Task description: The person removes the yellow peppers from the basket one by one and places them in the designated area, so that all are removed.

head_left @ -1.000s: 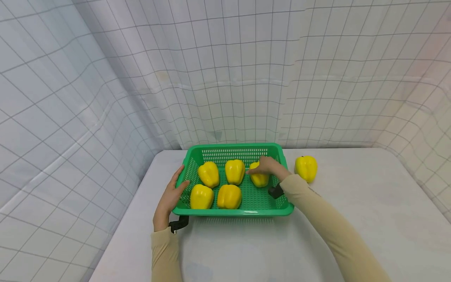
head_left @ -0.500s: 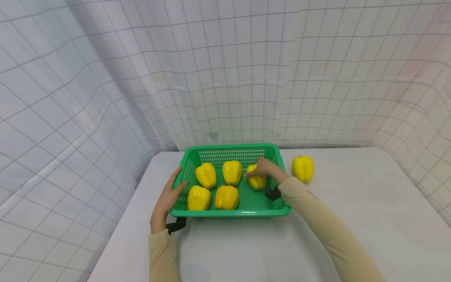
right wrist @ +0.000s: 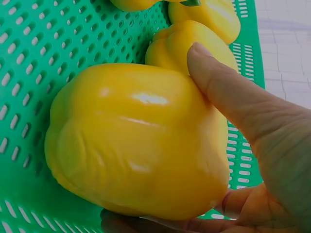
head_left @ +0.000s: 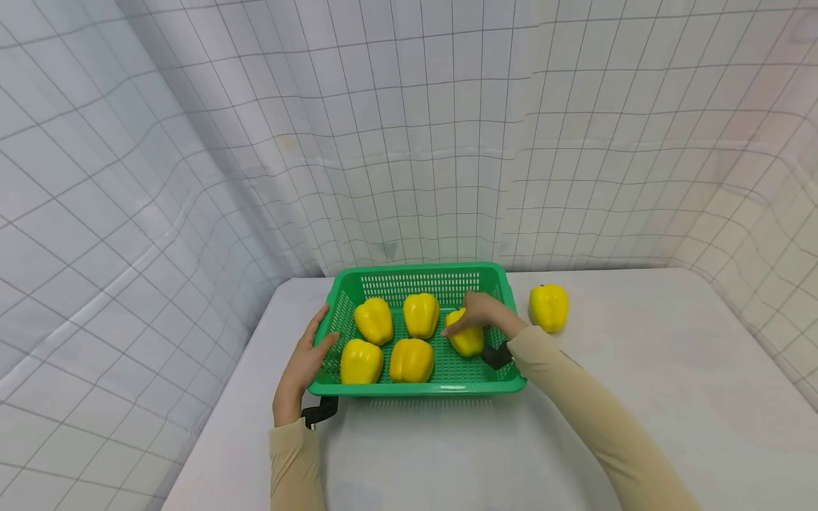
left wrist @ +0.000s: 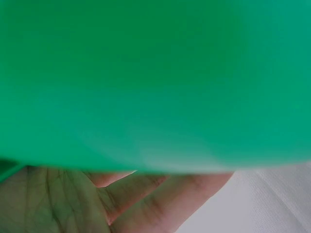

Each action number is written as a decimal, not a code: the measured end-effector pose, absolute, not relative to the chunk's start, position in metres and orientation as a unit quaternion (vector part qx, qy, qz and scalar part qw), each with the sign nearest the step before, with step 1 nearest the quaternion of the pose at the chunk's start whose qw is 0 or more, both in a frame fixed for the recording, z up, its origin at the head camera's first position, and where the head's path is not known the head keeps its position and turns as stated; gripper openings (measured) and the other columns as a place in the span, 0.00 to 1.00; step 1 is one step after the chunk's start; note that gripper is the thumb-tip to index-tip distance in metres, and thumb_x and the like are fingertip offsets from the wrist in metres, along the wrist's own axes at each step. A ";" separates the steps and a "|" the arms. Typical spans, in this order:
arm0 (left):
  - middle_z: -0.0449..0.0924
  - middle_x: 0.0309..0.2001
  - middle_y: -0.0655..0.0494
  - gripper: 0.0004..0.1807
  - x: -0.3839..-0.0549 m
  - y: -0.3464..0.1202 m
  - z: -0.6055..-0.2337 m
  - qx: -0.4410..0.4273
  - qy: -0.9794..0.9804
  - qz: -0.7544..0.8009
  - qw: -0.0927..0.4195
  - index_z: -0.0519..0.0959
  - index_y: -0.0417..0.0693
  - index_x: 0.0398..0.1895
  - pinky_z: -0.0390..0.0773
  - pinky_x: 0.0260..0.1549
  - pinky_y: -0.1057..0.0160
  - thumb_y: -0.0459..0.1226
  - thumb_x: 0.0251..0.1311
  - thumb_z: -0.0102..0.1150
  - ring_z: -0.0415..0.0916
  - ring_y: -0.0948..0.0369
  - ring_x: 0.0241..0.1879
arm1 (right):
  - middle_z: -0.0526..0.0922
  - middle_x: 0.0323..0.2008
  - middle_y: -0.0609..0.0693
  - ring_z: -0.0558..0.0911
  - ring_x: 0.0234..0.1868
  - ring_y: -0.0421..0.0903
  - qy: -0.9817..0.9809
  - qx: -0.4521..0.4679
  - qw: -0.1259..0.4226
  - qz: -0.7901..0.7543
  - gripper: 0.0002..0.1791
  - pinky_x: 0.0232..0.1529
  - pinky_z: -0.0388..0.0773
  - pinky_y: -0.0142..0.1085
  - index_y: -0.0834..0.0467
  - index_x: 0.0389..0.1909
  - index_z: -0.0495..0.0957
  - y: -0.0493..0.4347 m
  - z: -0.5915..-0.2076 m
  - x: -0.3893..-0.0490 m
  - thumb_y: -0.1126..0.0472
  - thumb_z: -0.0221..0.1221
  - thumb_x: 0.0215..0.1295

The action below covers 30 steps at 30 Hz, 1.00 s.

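In the head view a green plastic basket (head_left: 422, 388) holds several yellow bell peppers. My right hand (head_left: 481, 312) grips the bell pepper (head_left: 466, 342) at the basket's right side. The right wrist view shows the thumb (right wrist: 218, 80) on one side of this bell pepper (right wrist: 138, 141) and the fingers partly hidden beneath it. My left hand (head_left: 303, 360) holds the basket's left rim, thumb over the inner side and fingers along the outside. In the left wrist view the blurred green rim (left wrist: 155, 97) covers much of that hand (left wrist: 131, 204).
Two bell peppers stand at the back of the basket, one of them a yellow pepper (head_left: 421, 315) in the middle, and two more lie at the front left. Another bell pepper (head_left: 549, 307) sits on the white table (head_left: 639, 369) right of the basket. Gridded white curtains (head_left: 409, 142) surround the table.
My right hand has shifted the bell pepper slightly toward the front of the basket. The left hand stays on the rim. The head view has shifted a little.
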<state>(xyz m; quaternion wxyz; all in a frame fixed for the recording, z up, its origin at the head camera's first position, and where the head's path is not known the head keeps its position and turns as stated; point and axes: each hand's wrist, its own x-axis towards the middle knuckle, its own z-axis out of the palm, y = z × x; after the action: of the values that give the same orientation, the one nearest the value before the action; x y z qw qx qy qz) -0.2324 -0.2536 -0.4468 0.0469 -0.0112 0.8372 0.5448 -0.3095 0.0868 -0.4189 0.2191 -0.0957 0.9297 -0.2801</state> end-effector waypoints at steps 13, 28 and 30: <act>0.40 0.74 0.49 0.34 -0.231 -0.253 -0.448 -0.001 0.839 0.542 0.040 0.45 0.66 0.76 0.51 0.59 0.37 0.45 0.71 0.45 0.48 0.44 0.68 | 0.71 0.55 0.65 0.74 0.48 0.54 0.931 -0.115 0.182 -0.293 0.49 0.47 0.74 0.45 0.72 0.62 0.61 0.090 -0.418 -0.302 0.42 0.68 0.52; 0.40 0.75 0.50 0.34 -0.231 -0.254 -0.447 0.000 0.838 0.544 0.038 0.45 0.66 0.76 0.51 0.60 0.37 0.45 0.71 0.46 0.46 0.45 0.68 | 0.76 0.49 0.62 0.76 0.43 0.53 0.917 -0.129 0.045 -0.375 0.44 0.42 0.75 0.43 0.68 0.59 0.65 0.097 -0.400 -0.292 0.39 0.65 0.53; 0.40 0.75 0.51 0.34 -0.231 -0.254 -0.447 0.000 0.838 0.544 0.039 0.45 0.66 0.76 0.51 0.60 0.37 0.45 0.71 0.46 0.46 0.45 0.68 | 0.77 0.46 0.60 0.76 0.39 0.52 0.914 -0.127 0.028 -0.385 0.43 0.37 0.76 0.42 0.66 0.58 0.66 0.099 -0.397 -0.290 0.38 0.64 0.53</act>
<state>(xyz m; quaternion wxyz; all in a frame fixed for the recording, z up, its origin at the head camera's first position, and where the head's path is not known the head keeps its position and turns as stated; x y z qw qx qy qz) -0.2315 -0.2538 -0.4473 0.0387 0.0005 0.8384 0.5437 -0.2903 0.0986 -0.3974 0.0282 -0.1267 0.9138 -0.3847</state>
